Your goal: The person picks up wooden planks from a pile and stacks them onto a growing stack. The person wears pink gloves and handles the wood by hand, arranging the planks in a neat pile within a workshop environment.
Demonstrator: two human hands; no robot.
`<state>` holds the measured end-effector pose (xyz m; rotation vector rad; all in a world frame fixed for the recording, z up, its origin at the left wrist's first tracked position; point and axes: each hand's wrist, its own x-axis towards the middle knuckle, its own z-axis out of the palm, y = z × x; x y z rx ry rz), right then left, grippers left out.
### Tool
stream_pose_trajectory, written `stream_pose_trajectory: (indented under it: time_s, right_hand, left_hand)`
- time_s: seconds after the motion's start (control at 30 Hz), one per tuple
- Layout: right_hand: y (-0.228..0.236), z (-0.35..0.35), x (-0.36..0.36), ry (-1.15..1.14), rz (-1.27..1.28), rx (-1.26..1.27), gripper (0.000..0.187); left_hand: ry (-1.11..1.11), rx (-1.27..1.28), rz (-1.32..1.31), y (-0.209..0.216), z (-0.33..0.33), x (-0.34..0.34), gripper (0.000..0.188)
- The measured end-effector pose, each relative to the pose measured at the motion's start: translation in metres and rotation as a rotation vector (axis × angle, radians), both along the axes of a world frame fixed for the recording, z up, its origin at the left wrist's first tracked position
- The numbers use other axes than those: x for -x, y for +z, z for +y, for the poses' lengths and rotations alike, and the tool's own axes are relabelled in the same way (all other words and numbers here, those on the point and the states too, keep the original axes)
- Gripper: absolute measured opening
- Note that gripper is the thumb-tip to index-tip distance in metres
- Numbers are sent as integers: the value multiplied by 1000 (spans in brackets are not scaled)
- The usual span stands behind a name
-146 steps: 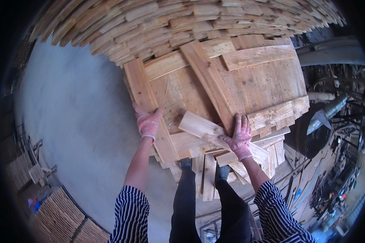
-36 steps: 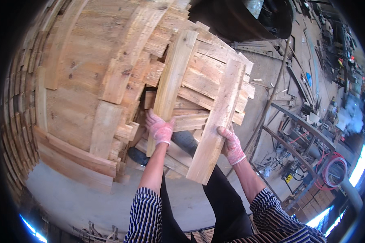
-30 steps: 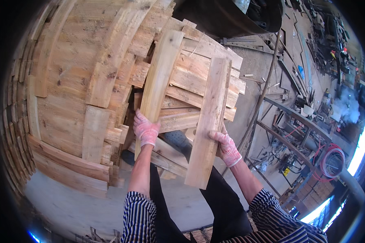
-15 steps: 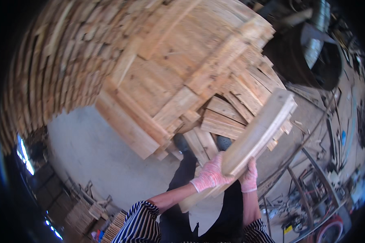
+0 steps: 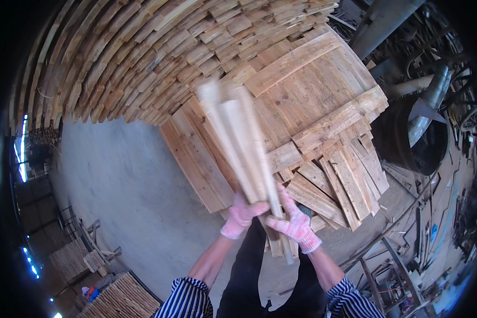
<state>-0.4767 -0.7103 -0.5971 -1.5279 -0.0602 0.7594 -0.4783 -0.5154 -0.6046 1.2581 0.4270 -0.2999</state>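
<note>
A bundle of pale wooden boards [image 5: 244, 143] is held up in front of me, blurred at its far end. Its lower part is gripped from the left by my left hand [image 5: 239, 216], in a pink-white knit glove. My right hand [image 5: 296, 222], gloved alike, is wrapped around the bundle's right side, thumb toward the left hand. Beneath the boards lies a low wooden platform of planks [image 5: 297, 90], partly hidden by them. Loose short planks [image 5: 323, 185] lie at its near right corner. Longer boards [image 5: 196, 159] rest along its left side.
Rows of stacked lumber [image 5: 138, 58] rise along the far left. A dark metal barrel [image 5: 408, 138] stands right of the platform. A metal frame [image 5: 387, 270] is at the lower right, and slatted wood piles [image 5: 119, 299] sit at the lower left on the concrete floor [image 5: 116, 180].
Both hands have swung the boards from pointing right to upright and slightly left. My right hand now shows on the near side of the bundle. The view has shifted, showing more stacked lumber.
</note>
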Motion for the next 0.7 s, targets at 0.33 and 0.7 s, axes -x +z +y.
stream_pose_trajectory:
  time_s: [0.33,0.7]
  right_hand:
    - [-113,162,-130,208,-335,817,81]
    - [-118,218,-82,357,-753,826,90]
  left_hand:
    - [514,372,219,-156,179,27,91]
    - [617,482,250,-164,188,2,97]
